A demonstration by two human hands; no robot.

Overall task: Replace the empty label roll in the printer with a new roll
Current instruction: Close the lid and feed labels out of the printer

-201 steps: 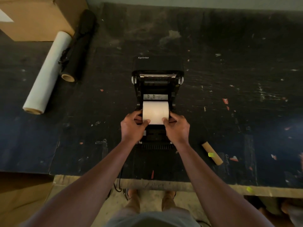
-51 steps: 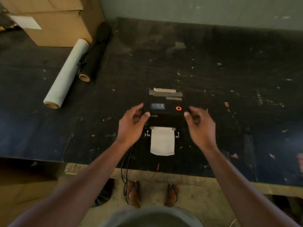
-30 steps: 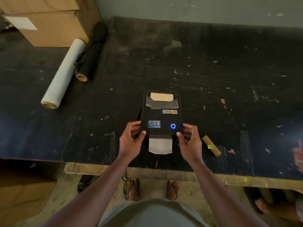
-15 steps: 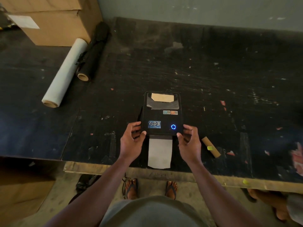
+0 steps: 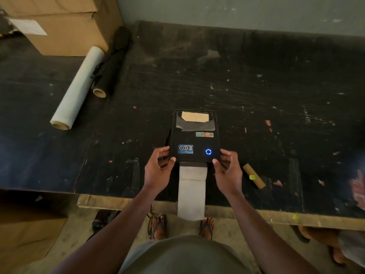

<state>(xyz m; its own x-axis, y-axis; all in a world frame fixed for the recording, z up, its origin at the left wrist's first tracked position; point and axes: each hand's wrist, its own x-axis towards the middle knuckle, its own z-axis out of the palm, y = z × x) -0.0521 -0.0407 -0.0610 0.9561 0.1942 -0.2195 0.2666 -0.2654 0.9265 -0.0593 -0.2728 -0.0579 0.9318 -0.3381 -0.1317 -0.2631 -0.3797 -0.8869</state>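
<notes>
The black label printer point(image 5: 194, 135) sits near the table's front edge with its lid down and a blue ring light on. A white strip of labels point(image 5: 192, 191) runs out of its front slot and hangs over the table edge. My left hand point(image 5: 158, 171) rests at the printer's front left corner, fingers curled around the edge. My right hand point(image 5: 227, 172) is at the front right corner, thumb touching the lid. The empty brown cardboard core point(image 5: 253, 176) lies on the table just right of my right hand.
A white film roll point(image 5: 78, 89) and a black roll point(image 5: 112, 61) lie at the back left beside a cardboard box point(image 5: 65, 22). The dark table point(image 5: 276, 95) is scuffed, with paper scraps. Another person's feet show at the lower right.
The lid went from up to shut and the light turned from red to blue. The label strip has fed out further, now past the table edge. My hands stay at the front corners.
</notes>
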